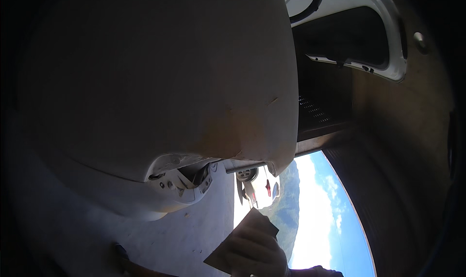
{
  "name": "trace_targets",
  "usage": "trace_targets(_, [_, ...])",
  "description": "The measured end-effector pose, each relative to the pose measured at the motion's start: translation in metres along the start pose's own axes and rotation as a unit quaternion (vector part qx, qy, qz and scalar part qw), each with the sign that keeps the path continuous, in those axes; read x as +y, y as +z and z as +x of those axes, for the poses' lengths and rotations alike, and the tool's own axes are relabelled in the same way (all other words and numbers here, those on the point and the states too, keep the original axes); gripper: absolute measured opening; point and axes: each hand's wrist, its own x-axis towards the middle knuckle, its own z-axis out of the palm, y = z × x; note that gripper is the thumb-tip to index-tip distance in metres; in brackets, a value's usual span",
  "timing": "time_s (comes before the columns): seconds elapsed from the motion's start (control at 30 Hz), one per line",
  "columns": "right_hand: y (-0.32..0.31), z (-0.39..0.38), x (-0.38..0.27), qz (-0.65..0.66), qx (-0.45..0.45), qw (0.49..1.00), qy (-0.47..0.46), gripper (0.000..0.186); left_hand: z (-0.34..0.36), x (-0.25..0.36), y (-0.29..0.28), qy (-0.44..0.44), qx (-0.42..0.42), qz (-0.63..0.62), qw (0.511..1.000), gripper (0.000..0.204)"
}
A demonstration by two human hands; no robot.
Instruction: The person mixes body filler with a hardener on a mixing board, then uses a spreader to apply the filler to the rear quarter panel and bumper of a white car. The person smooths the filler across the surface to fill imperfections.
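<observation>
Large pale car panel (170,83) fills most of the view, in shade. Brownish patch (228,134) on it, near its lower edge and toward its right edge; small scratch-like mark further up, close to the right edge. Lower edge has a cut-out recess left of the patch; a pale bumper (138,206) sits below, with fittings next to the recess. Grey floor (170,238) runs under that. Dark wall (398,180) at right, bright gap with sky (335,194) and green hill (286,206) beside it. Past the panel's upper right edge, a raised white car door (395,58) with dark window. White car (262,189) outside, seen just under the panel's lower right corner.

Right hand (257,250) comes in low, forearm toward the lower right, fingers spread over a dark sheet (221,256). Narrow grip, holding the sheet; thumb too dark to make out. Sheet is flat, angular, tilted, below the panel's lower edge and apart from it. Left hand out of frame, grip cannot be told.
</observation>
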Motion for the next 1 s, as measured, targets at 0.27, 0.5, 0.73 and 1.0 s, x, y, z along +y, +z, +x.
trace_targets(0.27, [-0.057,0.127,0.021,-0.393,0.096,0.892,-0.201,0.043,0.014,-0.045,-0.022,-0.116,-0.035,0.164,0.979,0.042])
trace_targets(0.5, [-0.032,0.150,0.046,-0.365,0.132,0.886,-0.256,0.038,0.031,-0.057,-0.018,-0.158,-0.027,0.132,0.978,0.044])
trace_targets(0.73, [-0.006,0.087,0.071,-0.420,0.151,0.878,-0.174,0.040,0.039,-0.058,-0.017,-0.189,-0.038,0.109,0.975,0.046])
trace_targets(1.0, [0.011,0.018,0.080,-0.429,0.174,0.872,-0.156,0.044,0.038,-0.063,-0.013,-0.178,-0.018,0.102,0.979,0.048])
